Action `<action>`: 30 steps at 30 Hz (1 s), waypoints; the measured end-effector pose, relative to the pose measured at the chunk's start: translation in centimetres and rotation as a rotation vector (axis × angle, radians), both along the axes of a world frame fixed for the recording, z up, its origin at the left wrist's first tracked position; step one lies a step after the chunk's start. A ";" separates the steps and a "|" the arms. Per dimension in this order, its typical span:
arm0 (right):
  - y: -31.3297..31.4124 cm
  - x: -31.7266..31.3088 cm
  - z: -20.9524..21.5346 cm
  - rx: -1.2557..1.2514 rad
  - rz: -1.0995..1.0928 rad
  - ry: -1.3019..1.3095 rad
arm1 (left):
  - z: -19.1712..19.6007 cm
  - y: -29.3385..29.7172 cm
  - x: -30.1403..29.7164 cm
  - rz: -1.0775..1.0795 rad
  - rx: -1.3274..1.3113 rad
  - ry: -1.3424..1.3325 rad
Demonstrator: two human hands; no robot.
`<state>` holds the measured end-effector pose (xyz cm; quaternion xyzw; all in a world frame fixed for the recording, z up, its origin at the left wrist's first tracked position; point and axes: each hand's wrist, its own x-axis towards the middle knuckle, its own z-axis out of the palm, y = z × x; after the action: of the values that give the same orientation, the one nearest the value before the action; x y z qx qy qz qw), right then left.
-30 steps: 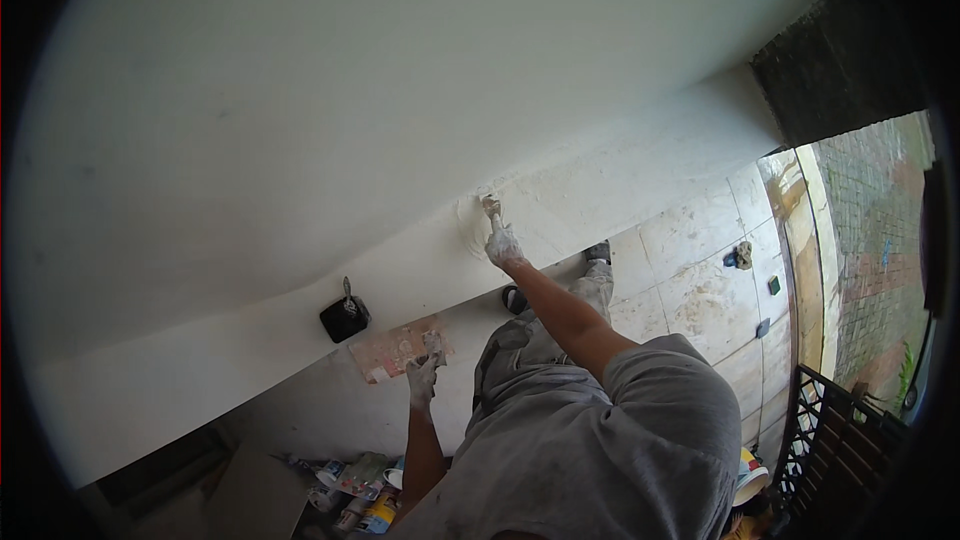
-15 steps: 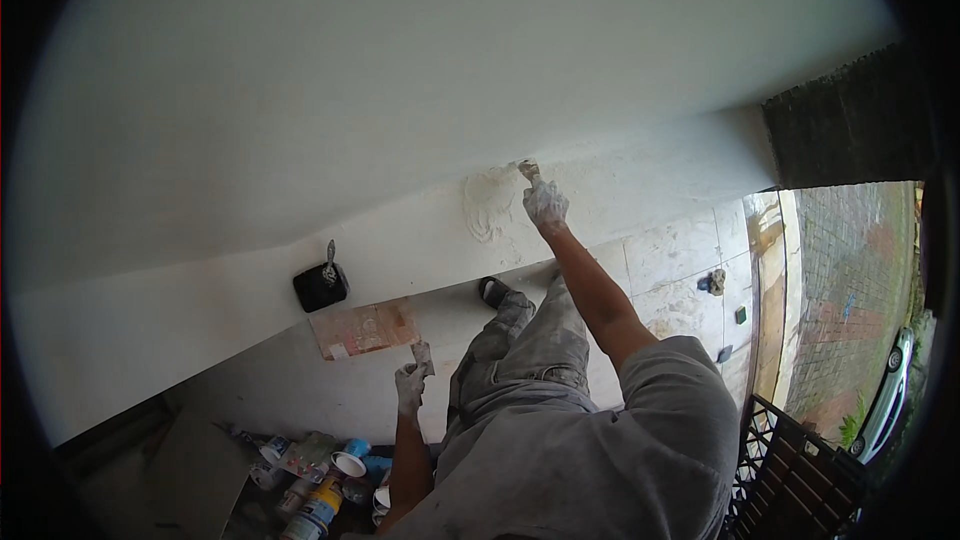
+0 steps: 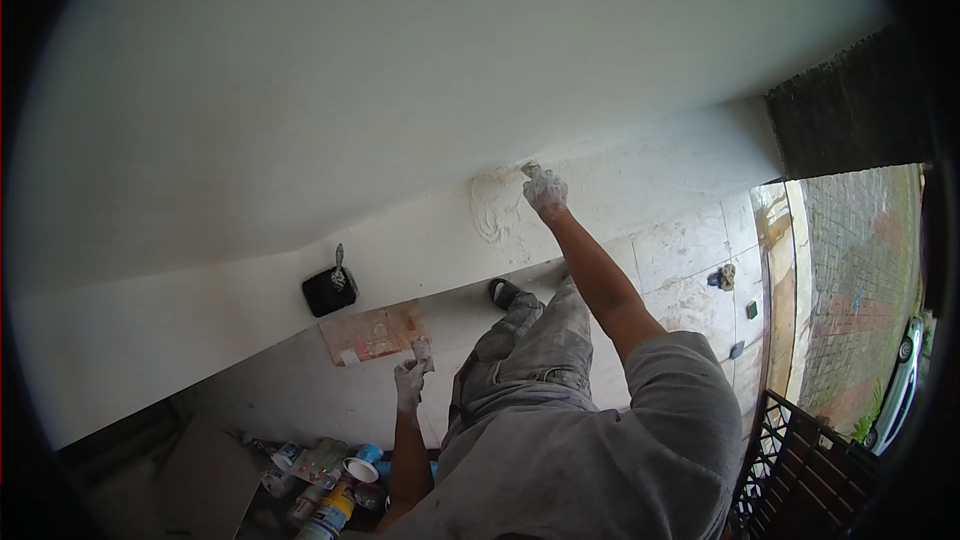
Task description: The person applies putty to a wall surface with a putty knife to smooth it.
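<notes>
My right hand (image 3: 545, 191), coated in white filler, is closed around a small putty knife (image 3: 529, 169). Its blade meets the pale wall ledge (image 3: 430, 230) where the ledge joins the wall. Beside it, a smeared patch of wet filler (image 3: 492, 205) spreads over the ledge. Low on the left, my left hand (image 3: 409, 383), also whitened, grips a second putty knife (image 3: 422, 352) with filler on its blade. That one is held in the air, away from the ledge. A black tray (image 3: 328, 295) rests on the ledge at left, with a filler-covered tool (image 3: 339, 262) standing in it.
A stained cardboard sheet (image 3: 372, 333) lies on the floor under the tray. Paint cans and bottles (image 3: 335, 510) crowd the lower left. Small items, including a lumpy one (image 3: 724, 277), lie on the tiles at right. A black slatted rack (image 3: 810, 470) stands at lower right.
My right hand has shifted slightly, with its knife blade showing less than before. The left hand keeps its place. The whole view has moved a little.
</notes>
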<state>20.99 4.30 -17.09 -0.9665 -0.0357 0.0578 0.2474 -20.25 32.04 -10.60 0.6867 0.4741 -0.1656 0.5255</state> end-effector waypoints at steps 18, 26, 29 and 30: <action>2.0 1.3 0.0 -0.019 0.036 0.038 | 0.2 0.4 -0.7 0.062 0.017 -0.003; 1.9 -2.0 0.7 -0.037 0.154 -0.031 | -1.4 0.8 -0.4 0.025 0.029 -0.015; 2.3 -1.9 0.8 0.061 0.134 -0.052 | -0.5 0.5 2.2 0.010 -0.011 -0.058; 2.3 -1.1 0.1 0.030 0.124 -0.068 | 0.1 0.3 3.3 0.009 -0.029 -0.086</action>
<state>19.91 6.63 -17.02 -0.9600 -0.1049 0.0397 0.2566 -16.94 32.35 -10.51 0.6833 0.4518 -0.1406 0.5561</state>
